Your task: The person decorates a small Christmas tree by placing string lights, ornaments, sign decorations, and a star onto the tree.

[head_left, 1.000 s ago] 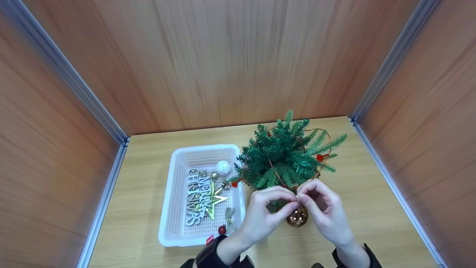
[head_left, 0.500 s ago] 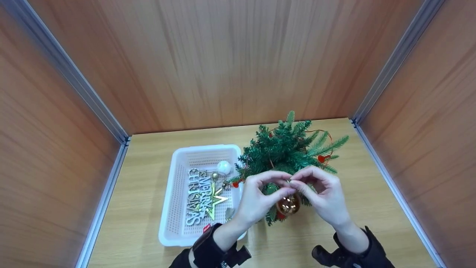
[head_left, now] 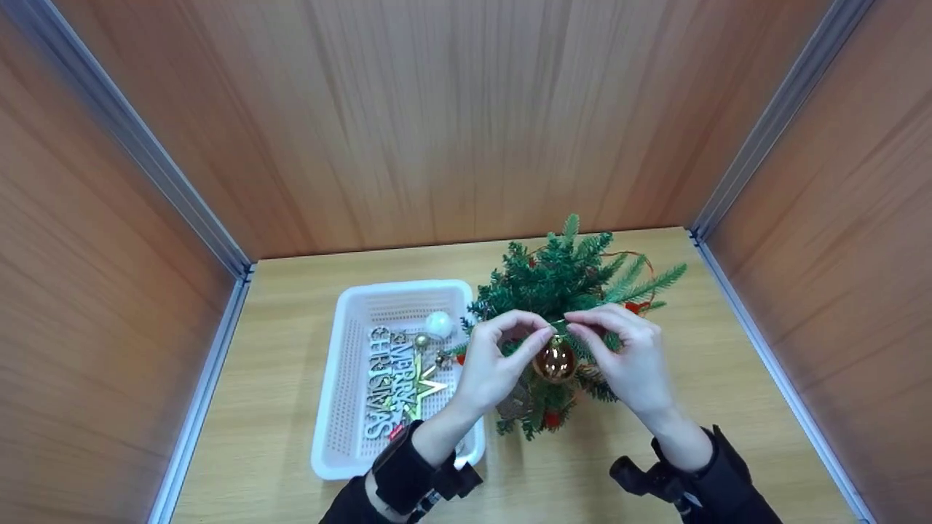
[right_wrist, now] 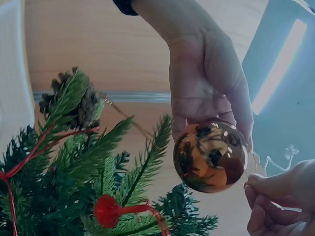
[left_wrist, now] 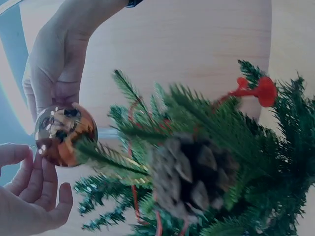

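A shiny copper-gold Christmas bauble (head_left: 555,362) hangs in front of the small green Christmas tree (head_left: 550,280). My left hand (head_left: 495,364) pinches its thin gold string on one side, thumb against index finger. From the other side my right hand (head_left: 628,356) pinches the same string, which spans the short gap between both sets of fingertips. In the right wrist view the gold string (right_wrist: 255,162) rises from the bauble to the pinching fingers. Close beside the bauble, a green sprig overlaps it in the left wrist view, with a brown pine cone (left_wrist: 192,174) further along the tree.
Left of the tree stands a white plastic basket (head_left: 331,386) holding silver lettering (head_left: 378,382), a gold star (head_left: 428,386) and a white ball (head_left: 439,324). Red ornaments (left_wrist: 266,92) on red cords hang from the branches. Wooden panels (head_left: 451,124) enclose the table on three sides.
Both hands have moved up and slightly left with the bauble, toward the tree. Their fingertips have drawn apart, and the string now shows between them. The pine cone has come into view.
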Demonstrator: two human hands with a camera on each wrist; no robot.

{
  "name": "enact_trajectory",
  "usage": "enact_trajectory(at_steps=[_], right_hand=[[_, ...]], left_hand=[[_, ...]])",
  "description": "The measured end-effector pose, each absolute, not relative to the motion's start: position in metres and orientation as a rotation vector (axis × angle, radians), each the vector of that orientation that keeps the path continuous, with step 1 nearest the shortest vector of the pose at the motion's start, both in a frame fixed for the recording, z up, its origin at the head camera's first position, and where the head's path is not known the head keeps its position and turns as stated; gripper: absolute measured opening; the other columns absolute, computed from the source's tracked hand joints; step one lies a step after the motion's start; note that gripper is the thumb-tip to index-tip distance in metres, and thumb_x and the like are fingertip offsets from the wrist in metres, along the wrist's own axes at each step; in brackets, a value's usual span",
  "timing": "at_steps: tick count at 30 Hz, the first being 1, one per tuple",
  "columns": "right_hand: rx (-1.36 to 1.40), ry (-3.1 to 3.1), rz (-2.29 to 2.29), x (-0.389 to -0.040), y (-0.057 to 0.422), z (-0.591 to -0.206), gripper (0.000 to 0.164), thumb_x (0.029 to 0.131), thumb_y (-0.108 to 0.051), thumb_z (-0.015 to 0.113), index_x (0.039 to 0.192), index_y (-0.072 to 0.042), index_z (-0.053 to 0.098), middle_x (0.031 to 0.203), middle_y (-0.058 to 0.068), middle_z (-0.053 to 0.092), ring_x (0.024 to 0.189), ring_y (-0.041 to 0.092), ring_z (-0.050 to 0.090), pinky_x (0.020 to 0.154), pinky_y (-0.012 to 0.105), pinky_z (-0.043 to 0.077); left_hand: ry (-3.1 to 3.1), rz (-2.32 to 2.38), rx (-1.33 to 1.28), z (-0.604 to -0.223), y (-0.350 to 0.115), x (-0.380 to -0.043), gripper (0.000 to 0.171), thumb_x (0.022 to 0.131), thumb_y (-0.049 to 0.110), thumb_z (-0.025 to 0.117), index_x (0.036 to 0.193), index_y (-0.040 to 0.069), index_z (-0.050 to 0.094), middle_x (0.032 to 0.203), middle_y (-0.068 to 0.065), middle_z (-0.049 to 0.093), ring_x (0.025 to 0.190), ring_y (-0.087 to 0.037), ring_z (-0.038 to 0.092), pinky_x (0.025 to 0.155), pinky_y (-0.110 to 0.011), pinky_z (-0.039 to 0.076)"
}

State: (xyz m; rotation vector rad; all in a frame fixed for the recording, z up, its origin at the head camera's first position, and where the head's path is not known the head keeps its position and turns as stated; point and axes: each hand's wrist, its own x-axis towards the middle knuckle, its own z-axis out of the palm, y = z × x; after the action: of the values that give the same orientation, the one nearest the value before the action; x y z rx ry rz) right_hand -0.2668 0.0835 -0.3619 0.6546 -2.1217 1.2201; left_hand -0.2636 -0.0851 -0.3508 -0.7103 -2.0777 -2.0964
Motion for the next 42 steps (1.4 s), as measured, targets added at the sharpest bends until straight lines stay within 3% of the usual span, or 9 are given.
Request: enact_trajectory(at_steps=[3, 7, 15, 28, 42], right_hand=[[0.626, -2.159, 1.241, -0.275, 0.083, -0.363, 0.009, 0.077, 0.000, 0.066, 0.084, -0.004, 0.069, 0.079, 0.003, 0.065, 0.067, 0.011, 0.058, 0.058, 0.015, 0.045], [0.583, -2.183, 1.279, -0.277, 0.072, -0.347, 0.005, 0.077, 0.003, 0.065, 0.081, 0.002, 0.067, 0.076, 0.008, 0.065, 0.062, 0.012, 0.056, 0.056, 0.016, 0.045], [0.442, -2.180, 1.321, -0.284, 0.061, -0.325, 0.005, 0.075, 0.008, 0.064, 0.080, 0.009, 0.065, 0.073, 0.015, 0.065, 0.056, 0.013, 0.053, 0.050, 0.016, 0.042], [0.318, -2.167, 1.270, -0.321, 0.076, -0.348, 0.009, 0.080, -0.011, 0.065, 0.083, -0.003, 0.069, 0.070, 0.004, 0.065, 0.053, 0.010, 0.051, 0.047, 0.015, 0.038], [0.143, -2.397, 1.171, -0.330, 0.081, -0.351, 0.008, 0.079, -0.005, 0.063, 0.082, 0.000, 0.069, 0.071, 0.009, 0.065, 0.056, 0.015, 0.057, 0.049, 0.016, 0.042]], left_hand=[[-2.049, -2.135, -0.688, -0.355, -0.086, -0.271, 0.009, 0.085, -0.001, 0.055, 0.087, -0.009, 0.059, 0.085, -0.017, 0.062, 0.077, -0.019, 0.057, 0.072, -0.032, 0.047], [-1.974, -2.192, -0.634, -0.370, -0.085, -0.287, 0.011, 0.086, 0.001, 0.054, 0.087, -0.009, 0.059, 0.084, -0.017, 0.062, 0.079, -0.023, 0.059, 0.073, -0.030, 0.048], [-1.948, -2.194, -0.542, -0.351, -0.078, -0.297, 0.011, 0.086, -0.004, 0.052, 0.086, -0.014, 0.056, 0.080, -0.024, 0.061, 0.072, -0.034, 0.059, 0.068, -0.036, 0.051], [-2.159, -2.024, -0.418, -0.349, -0.060, -0.329, 0.016, 0.086, 0.010, 0.057, 0.086, -0.004, 0.064, 0.065, -0.006, 0.065, 0.050, -0.013, 0.059, 0.048, -0.026, 0.050], [-2.403, -2.028, -0.279, -0.346, -0.051, -0.340, 0.015, 0.086, 0.006, 0.050, 0.083, -0.001, 0.062, 0.051, -0.004, 0.060, 0.039, -0.017, 0.056, 0.036, -0.031, 0.047]])
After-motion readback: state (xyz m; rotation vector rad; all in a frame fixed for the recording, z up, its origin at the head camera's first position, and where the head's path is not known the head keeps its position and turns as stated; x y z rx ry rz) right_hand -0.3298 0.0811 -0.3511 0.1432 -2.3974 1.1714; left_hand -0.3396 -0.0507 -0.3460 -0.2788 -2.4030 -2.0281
